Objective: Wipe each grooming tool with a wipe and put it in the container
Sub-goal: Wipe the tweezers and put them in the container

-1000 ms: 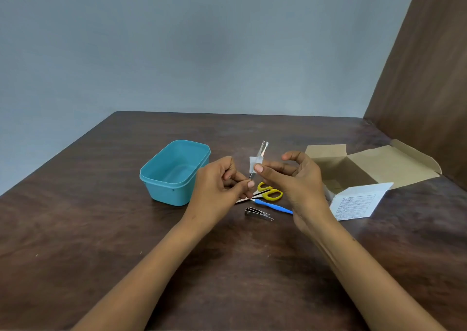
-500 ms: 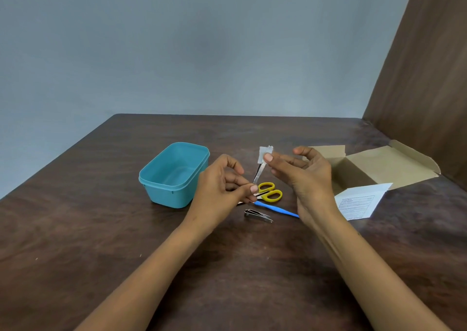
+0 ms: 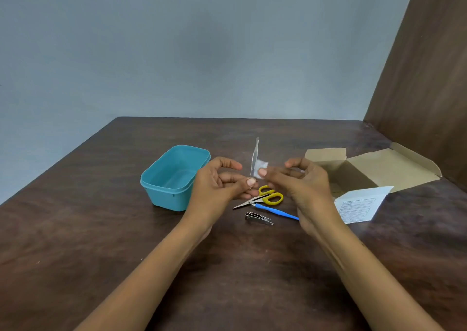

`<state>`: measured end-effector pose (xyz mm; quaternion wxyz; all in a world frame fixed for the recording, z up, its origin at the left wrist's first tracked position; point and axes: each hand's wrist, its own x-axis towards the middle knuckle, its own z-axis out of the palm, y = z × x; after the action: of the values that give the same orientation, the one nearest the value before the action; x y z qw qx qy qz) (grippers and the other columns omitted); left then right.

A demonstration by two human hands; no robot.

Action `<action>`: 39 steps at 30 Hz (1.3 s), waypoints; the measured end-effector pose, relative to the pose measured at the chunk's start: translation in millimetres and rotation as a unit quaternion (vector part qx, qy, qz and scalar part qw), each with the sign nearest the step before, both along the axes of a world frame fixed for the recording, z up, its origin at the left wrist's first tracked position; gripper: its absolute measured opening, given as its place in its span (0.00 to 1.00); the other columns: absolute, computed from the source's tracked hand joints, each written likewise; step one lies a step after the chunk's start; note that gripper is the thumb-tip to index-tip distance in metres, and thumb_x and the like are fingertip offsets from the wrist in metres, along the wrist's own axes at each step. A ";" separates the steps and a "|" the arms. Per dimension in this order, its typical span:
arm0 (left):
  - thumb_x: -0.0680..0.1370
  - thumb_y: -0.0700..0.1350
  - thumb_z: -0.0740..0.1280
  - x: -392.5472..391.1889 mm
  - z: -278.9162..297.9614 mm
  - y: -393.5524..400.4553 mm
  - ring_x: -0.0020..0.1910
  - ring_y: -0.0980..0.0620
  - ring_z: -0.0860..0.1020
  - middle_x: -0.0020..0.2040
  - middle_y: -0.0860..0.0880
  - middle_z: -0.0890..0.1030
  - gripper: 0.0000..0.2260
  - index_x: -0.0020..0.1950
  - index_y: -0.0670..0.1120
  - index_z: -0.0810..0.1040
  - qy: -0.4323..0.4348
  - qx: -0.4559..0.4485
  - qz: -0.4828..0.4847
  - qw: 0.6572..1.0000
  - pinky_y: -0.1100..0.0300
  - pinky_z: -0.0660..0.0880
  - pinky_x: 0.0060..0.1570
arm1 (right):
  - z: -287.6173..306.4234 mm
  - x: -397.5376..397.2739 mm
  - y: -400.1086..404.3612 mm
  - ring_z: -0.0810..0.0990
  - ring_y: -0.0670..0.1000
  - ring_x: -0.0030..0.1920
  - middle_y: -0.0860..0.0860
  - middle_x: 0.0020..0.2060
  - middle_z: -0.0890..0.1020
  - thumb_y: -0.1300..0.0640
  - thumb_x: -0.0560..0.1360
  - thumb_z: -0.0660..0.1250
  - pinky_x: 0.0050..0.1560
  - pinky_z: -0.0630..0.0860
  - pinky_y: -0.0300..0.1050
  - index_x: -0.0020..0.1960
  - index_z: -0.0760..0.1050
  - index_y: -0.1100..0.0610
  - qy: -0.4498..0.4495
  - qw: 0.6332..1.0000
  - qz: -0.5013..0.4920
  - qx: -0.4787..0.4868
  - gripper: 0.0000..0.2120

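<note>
My left hand [image 3: 222, 181] pinches the lower end of a slim metal tool [image 3: 254, 159] that stands nearly upright above the table. A small white wipe [image 3: 261, 169], pinched by my right hand [image 3: 300, 181], is pressed against the tool's lower half. The teal container [image 3: 174, 176] sits just left of my left hand with nothing in it. On the table below my hands lie yellow-handled scissors [image 3: 265, 198], a blue-handled tool [image 3: 276, 212] and a metal nail clipper [image 3: 257, 218].
An open cardboard box [image 3: 374, 169] lies at the right, with a white printed sachet [image 3: 358, 204] in front of it. A brown panel [image 3: 424, 78] rises at the far right. The dark wooden table [image 3: 101, 242] stretches around everything.
My right hand slid the wipe up to the tool's tip and has come back down to its lower half. The left hand kept its pinch on the tool's base.
</note>
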<state>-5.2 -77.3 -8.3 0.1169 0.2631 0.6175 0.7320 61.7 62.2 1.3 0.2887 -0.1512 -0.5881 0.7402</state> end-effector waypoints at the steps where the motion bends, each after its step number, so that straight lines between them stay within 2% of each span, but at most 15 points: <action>1: 0.71 0.33 0.71 0.4 1.1 -0.4 0.34 0.48 0.84 0.36 0.42 0.85 0.13 0.52 0.38 0.72 -0.020 0.011 -0.004 1.000 0.64 0.79 0.34 | 1.4 0.6 2.1 0.84 0.50 0.34 0.53 0.32 0.85 0.68 0.61 0.78 0.36 0.79 0.40 0.42 0.69 0.56 0.020 0.999 -0.025 -0.006 0.20; 4: 0.70 0.35 0.71 0.6 3.4 -2.1 0.36 0.49 0.84 0.38 0.42 0.85 0.13 0.53 0.39 0.73 -0.066 0.030 -0.024 0.997 0.65 0.79 0.35 | 4.6 3.0 6.0 0.84 0.49 0.35 0.54 0.33 0.84 0.69 0.62 0.77 0.35 0.79 0.39 0.40 0.71 0.56 0.046 0.998 -0.048 0.008 0.17; 7: 0.70 0.35 0.71 1.3 3.5 -2.1 0.35 0.49 0.84 0.37 0.42 0.85 0.13 0.51 0.39 0.71 -0.078 0.035 -0.039 0.996 0.65 0.80 0.35 | 3.4 3.0 4.2 0.83 0.50 0.34 0.53 0.33 0.84 0.67 0.62 0.77 0.37 0.80 0.39 0.41 0.76 0.60 0.002 1.000 0.023 0.018 0.12; 10: 0.70 0.33 0.71 1.3 2.0 -1.5 0.33 0.48 0.84 0.35 0.41 0.84 0.14 0.47 0.42 0.67 -0.050 0.020 -0.042 0.998 0.63 0.80 0.34 | 4.1 3.5 2.1 0.84 0.51 0.36 0.54 0.35 0.85 0.62 0.59 0.77 0.40 0.81 0.38 0.40 0.80 0.60 -0.024 0.994 0.102 0.014 0.11; 15: 0.70 0.31 0.71 0.5 -2.7 0.7 0.34 0.46 0.84 0.36 0.39 0.84 0.15 0.45 0.41 0.66 0.009 -0.005 -0.044 0.999 0.62 0.80 0.33 | 5.0 3.6 2.4 0.83 0.48 0.34 0.54 0.35 0.85 0.61 0.59 0.78 0.34 0.78 0.35 0.40 0.79 0.58 -0.059 0.993 0.099 0.025 0.12; 17: 0.69 0.35 0.73 0.9 -3.0 0.6 0.36 0.46 0.84 0.38 0.39 0.84 0.16 0.49 0.39 0.68 0.031 -0.033 -0.036 0.998 0.61 0.80 0.35 | 4.4 3.0 2.1 0.82 0.49 0.33 0.57 0.37 0.85 0.63 0.60 0.78 0.34 0.77 0.36 0.42 0.77 0.58 -0.069 0.993 0.087 0.050 0.14; 20: 0.66 0.48 0.75 1.2 -0.5 -0.6 0.40 0.51 0.84 0.41 0.46 0.86 0.22 0.57 0.47 0.74 0.061 -0.103 -0.010 0.993 0.58 0.81 0.37 | 3.7 3.4 3.0 0.83 0.50 0.34 0.56 0.36 0.85 0.65 0.62 0.78 0.37 0.78 0.41 0.42 0.74 0.58 -0.069 0.989 0.073 0.111 0.15; 22: 0.68 0.52 0.71 1.2 0.3 -0.5 0.43 0.53 0.84 0.43 0.48 0.85 0.19 0.57 0.48 0.77 0.060 -0.107 -0.008 0.992 0.55 0.81 0.39 | 2.5 4.1 3.8 0.84 0.53 0.37 0.57 0.36 0.85 0.64 0.61 0.78 0.42 0.79 0.45 0.43 0.73 0.57 -0.076 0.982 0.080 0.151 0.17; 24: 0.73 0.49 0.69 1.1 -0.4 0.8 0.43 0.52 0.82 0.42 0.48 0.84 0.12 0.52 0.45 0.80 0.057 -0.101 -0.006 0.993 0.55 0.80 0.41 | 1.0 4.4 2.5 0.85 0.55 0.39 0.58 0.37 0.85 0.63 0.61 0.79 0.44 0.80 0.49 0.43 0.73 0.56 -0.094 0.973 0.097 0.189 0.18; 26: 0.75 0.47 0.69 -0.1 -2.5 2.5 0.41 0.54 0.81 0.39 0.49 0.83 0.08 0.47 0.42 0.82 0.056 -0.100 0.004 0.993 0.57 0.79 0.42 | -0.4 5.1 0.7 0.85 0.52 0.39 0.56 0.36 0.85 0.60 0.61 0.80 0.45 0.81 0.48 0.44 0.73 0.56 -0.118 0.961 0.097 0.229 0.18; 35: 0.74 0.44 0.70 0.6 -7.3 8.5 0.38 0.55 0.81 0.37 0.47 0.83 0.08 0.44 0.39 0.83 -0.011 -0.050 0.019 0.999 0.61 0.80 0.40 | -5.8 15.6 -0.7 0.84 0.47 0.34 0.52 0.33 0.85 0.65 0.60 0.80 0.37 0.79 0.36 0.45 0.71 0.62 -0.110 0.967 0.087 0.215 0.21; 39: 0.73 0.45 0.70 2.3 -8.5 9.6 0.40 0.53 0.82 0.38 0.46 0.84 0.09 0.45 0.39 0.83 -0.018 -0.055 0.027 0.998 0.62 0.80 0.44 | -3.6 12.1 -3.5 0.85 0.48 0.35 0.50 0.32 0.86 0.62 0.61 0.80 0.40 0.80 0.38 0.45 0.71 0.59 -0.104 0.968 0.071 0.218 0.20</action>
<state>-2.8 -67.7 -16.8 0.1225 0.2266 0.6617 0.7041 73.8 58.6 -2.3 0.1982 -0.1183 -0.7715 0.5929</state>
